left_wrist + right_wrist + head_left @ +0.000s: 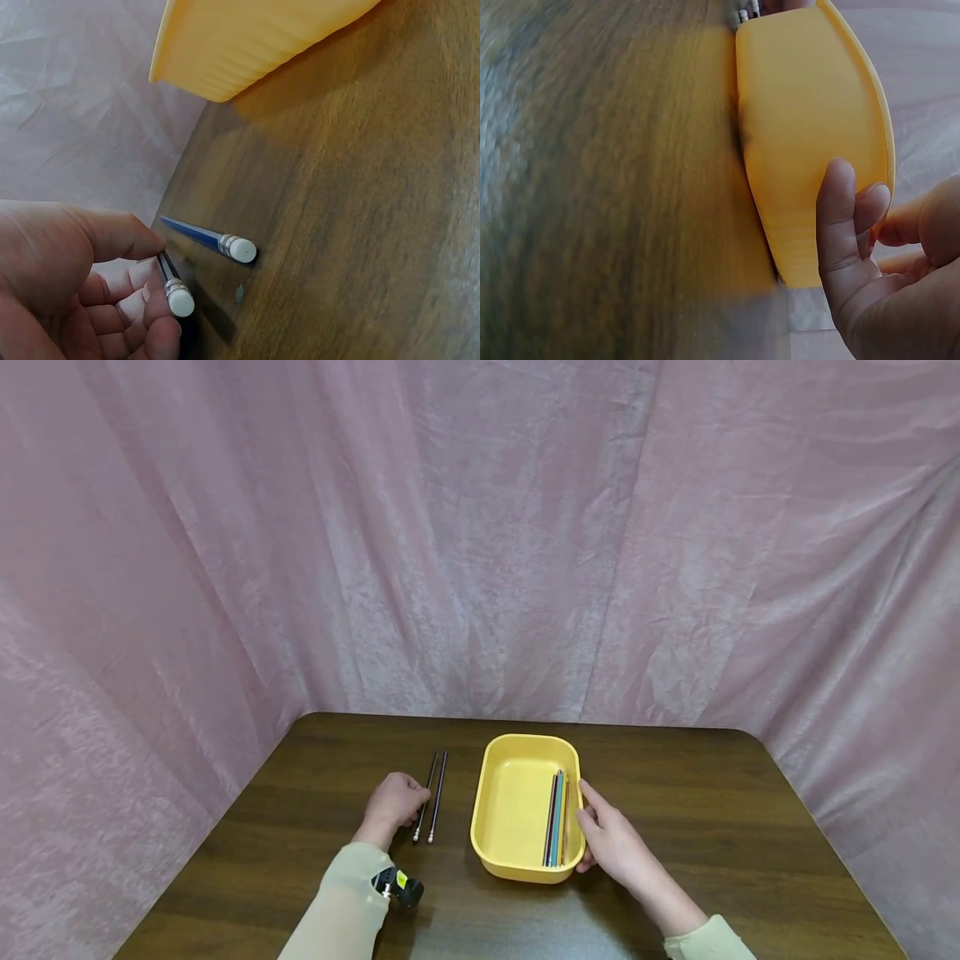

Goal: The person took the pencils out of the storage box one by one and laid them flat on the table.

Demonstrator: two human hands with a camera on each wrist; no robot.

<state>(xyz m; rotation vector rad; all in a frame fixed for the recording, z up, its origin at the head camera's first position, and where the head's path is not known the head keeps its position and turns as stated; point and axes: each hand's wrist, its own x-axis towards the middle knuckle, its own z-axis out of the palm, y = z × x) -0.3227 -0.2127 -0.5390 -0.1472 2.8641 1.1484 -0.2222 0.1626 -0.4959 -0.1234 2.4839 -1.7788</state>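
On the table's left side, my left hand (396,802) pinches a dark pencil (175,289) between thumb and fingers, near its white eraser end. A dark blue pencil (439,795) with a white eraser lies just right of it, roughly parallel. My right hand (617,843) holds the right rim of a yellow plastic basket (477,814), with the thumb at the rim and other fingers against the outer wall (802,112). Several coloured pencils (557,818) lie side by side along the right inside of the basket.
Both the basket and the loose pencils are on a dark brown wooden table (697,802). Pink curtains (510,568) hang behind it and along the sides. A small black camera (399,887) is strapped at the left wrist.
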